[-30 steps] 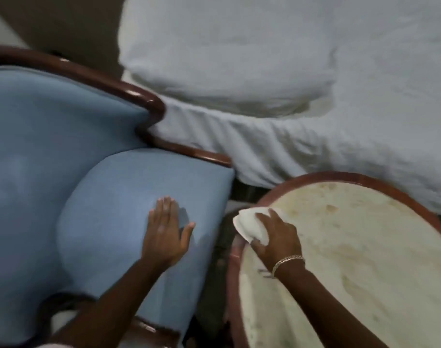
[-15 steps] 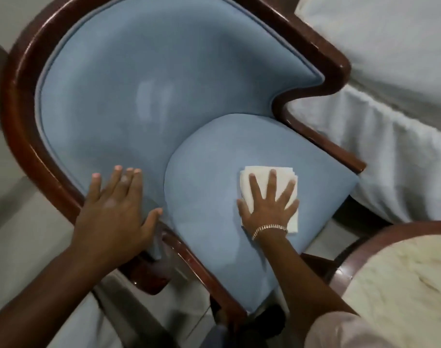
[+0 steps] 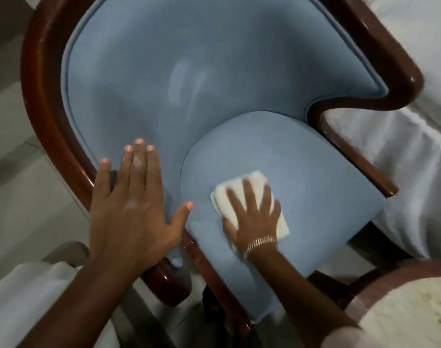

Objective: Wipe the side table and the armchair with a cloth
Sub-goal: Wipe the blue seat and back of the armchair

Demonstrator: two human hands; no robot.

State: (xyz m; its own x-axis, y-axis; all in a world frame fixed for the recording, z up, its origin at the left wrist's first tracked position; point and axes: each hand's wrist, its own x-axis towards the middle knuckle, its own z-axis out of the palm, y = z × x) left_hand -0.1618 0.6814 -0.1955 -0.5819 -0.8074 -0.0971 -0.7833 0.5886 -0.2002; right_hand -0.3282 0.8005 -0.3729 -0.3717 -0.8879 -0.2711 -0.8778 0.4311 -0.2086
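Observation:
The armchair (image 3: 151, 79) fills the view: light blue upholstery inside a curved dark red wooden frame. My right hand (image 3: 254, 217), with a bracelet at the wrist, lies flat with spread fingers on a folded white cloth (image 3: 281, 222), pressing it onto the blue seat cushion (image 3: 315, 187) near its front left. My left hand (image 3: 131, 207) rests open and flat on the chair's left armrest, fingers over the blue padding, holding nothing. The round side table (image 3: 402, 310), pale mottled top with a reddish rim, shows only at the bottom right corner.
A bed with white sheets (image 3: 400, 151) runs along the right side, close behind the chair's right arm. Pale floor (image 3: 21, 187) lies to the left of the chair. White fabric (image 3: 26, 292) shows at the bottom left.
My right hand left the side table with the cloth and now presses it on the seat, lately sliding slightly toward the front left. My left hand went from the seat to the left armrest.

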